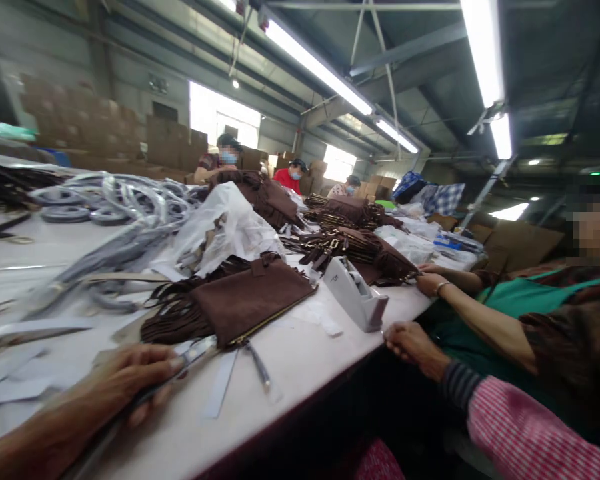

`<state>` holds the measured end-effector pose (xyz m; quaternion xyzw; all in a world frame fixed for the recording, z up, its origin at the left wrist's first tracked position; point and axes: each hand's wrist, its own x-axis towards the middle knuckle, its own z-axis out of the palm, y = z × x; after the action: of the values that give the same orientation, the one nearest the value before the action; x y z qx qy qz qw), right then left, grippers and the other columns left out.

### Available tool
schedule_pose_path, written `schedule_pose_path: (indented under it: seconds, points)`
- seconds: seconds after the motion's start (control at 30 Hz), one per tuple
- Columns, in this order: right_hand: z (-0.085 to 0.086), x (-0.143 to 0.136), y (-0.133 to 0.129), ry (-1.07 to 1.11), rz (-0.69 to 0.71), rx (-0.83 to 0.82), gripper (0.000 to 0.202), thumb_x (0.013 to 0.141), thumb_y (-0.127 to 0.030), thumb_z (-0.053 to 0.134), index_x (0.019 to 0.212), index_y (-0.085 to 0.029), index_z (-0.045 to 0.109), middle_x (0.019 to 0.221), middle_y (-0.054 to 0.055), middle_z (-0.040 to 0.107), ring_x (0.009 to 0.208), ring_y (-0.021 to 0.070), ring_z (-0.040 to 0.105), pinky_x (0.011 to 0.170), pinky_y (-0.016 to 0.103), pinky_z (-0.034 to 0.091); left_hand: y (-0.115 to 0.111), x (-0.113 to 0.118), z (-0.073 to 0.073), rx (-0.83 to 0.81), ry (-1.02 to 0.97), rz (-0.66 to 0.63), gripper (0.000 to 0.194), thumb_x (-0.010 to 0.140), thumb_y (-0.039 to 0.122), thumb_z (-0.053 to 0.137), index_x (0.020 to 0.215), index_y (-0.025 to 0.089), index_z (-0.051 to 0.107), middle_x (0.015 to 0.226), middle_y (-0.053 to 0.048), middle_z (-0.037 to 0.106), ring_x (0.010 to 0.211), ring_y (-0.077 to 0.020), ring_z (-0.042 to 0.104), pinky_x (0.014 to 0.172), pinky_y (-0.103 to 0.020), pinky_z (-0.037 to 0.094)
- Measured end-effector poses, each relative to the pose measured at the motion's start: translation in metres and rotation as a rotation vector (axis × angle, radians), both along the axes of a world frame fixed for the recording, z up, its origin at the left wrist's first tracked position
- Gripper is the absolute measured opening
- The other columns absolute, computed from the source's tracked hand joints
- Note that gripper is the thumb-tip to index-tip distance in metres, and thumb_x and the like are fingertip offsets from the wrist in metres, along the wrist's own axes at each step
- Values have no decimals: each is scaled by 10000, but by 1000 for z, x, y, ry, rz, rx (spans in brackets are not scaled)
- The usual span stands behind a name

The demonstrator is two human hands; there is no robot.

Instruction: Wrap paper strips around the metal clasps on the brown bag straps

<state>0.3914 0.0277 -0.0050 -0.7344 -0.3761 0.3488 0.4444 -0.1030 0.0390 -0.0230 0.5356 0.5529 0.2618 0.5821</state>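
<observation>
My left hand (143,377) is closed round a long dark strap (113,420) whose light-coloured end (197,350) sticks out past the fingers. Just beyond it lies a brown zippered pouch (253,300) on a bundle of dark brown straps (173,317). My right hand (413,343), in a red-and-white checked sleeve, is at the table edge near a grey tape dispenser (353,293). Its fingers are pinched together, and what they hold, if anything, is too small to name. A short strap (257,367) and a white strip (223,383) lie before the pouch.
Clear-wrapped grey straps (115,200), a plastic bag (230,223) and piled brown pouches (350,233) cover the white table (300,353). At the right, a person in a green apron (520,300) reaches to the pile. Several masked people stand beyond.
</observation>
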Motion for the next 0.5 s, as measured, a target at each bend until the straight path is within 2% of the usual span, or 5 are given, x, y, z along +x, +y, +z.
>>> schedule_pose_path:
  seconds: [0.13,0.2,0.3,0.4,0.5]
  points:
    - [11,-45,2,42,148,141,299,622,-360,826,683,-163,610,577,-12,575,435,62,442,369,164,271,-7,7,10,68,-56,1,421,675,551,720,644,148,600,523,5,582,396,-59,418,399,-158,258]
    - [23,-92,2,126,315,157,376,636,-443,844,717,-166,603,607,-15,582,443,56,440,372,169,265,-8,11,18,71,-35,22,382,684,519,684,653,148,599,529,1,589,391,-65,421,390,-164,277]
    - [33,-179,-2,267,590,62,409,708,-508,805,714,-168,578,597,-23,592,407,41,419,365,172,257,-11,17,26,62,-10,43,343,678,484,669,663,148,599,535,0,600,378,-67,428,383,-171,284]
    - [26,-254,-2,431,752,-37,419,708,-512,803,709,-172,558,584,-32,606,390,42,427,348,170,256,-14,20,25,71,-24,22,336,691,468,666,620,152,576,531,-4,600,375,-67,437,386,-173,280]
    - [10,-294,3,539,761,-89,412,703,-494,806,697,-170,553,567,-37,604,387,44,436,341,167,257,-15,20,17,85,-72,-5,339,737,473,642,642,152,588,525,0,595,378,-71,446,386,-174,265]
